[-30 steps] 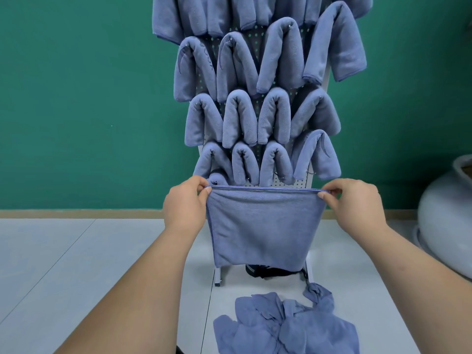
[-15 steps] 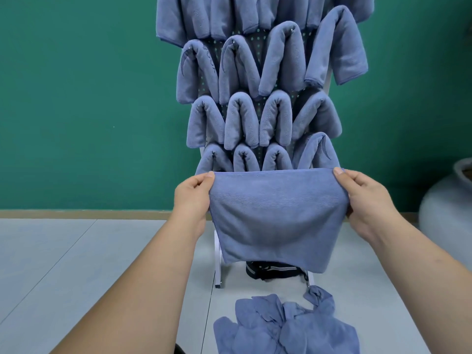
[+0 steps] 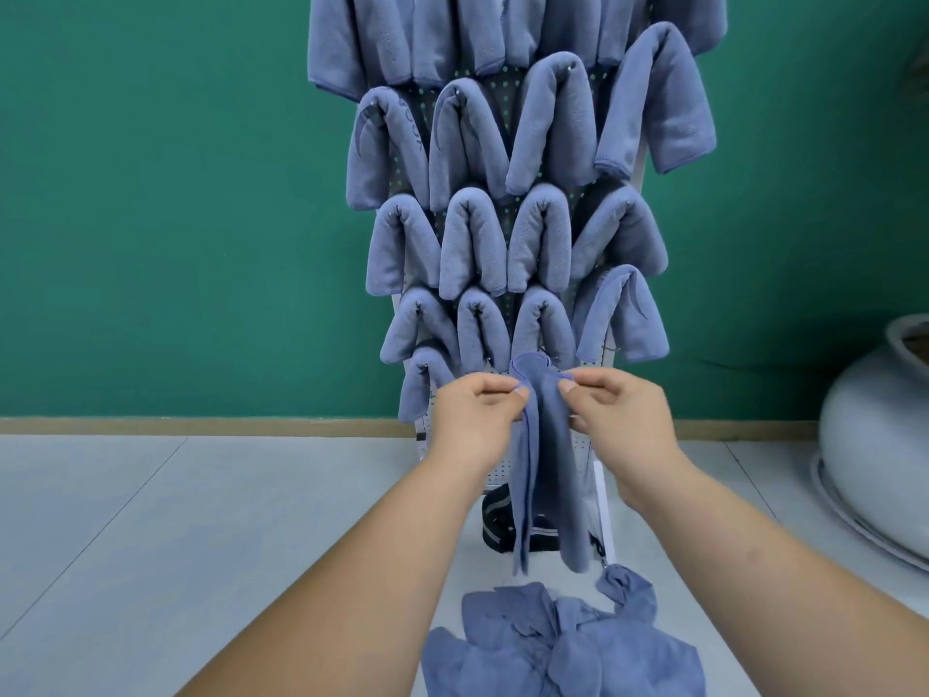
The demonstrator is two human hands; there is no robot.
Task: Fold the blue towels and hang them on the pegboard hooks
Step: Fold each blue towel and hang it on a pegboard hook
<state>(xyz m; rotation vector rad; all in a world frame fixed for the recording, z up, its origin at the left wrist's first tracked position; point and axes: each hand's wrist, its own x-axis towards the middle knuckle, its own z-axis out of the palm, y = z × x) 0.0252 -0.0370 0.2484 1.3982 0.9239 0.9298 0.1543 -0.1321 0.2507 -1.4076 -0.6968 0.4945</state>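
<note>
A blue towel (image 3: 548, 465), folded into a narrow hanging strip, dangles in front of the lower pegboard (image 3: 578, 445). My left hand (image 3: 475, 415) pinches its top edge on the left side. My right hand (image 3: 621, 420) pinches the top edge on the right; the two hands sit close together. Several folded blue towels (image 3: 502, 244) hang in rows on the pegboard hooks above. One hung towel (image 3: 420, 389) sits just left of my left hand. A loose heap of blue towels (image 3: 558, 646) lies on the floor below.
A green wall (image 3: 176, 193) stands behind the pegboard stand. A large pale ceramic pot (image 3: 874, 445) sits on the floor at the right. A dark strap or bag (image 3: 495, 525) lies at the stand's foot. Light floor tiles (image 3: 151, 545) spread to the left.
The towel was held spread wide between my hands; my hands have come together, folding it into a narrow strip hanging at the lower pegboard.
</note>
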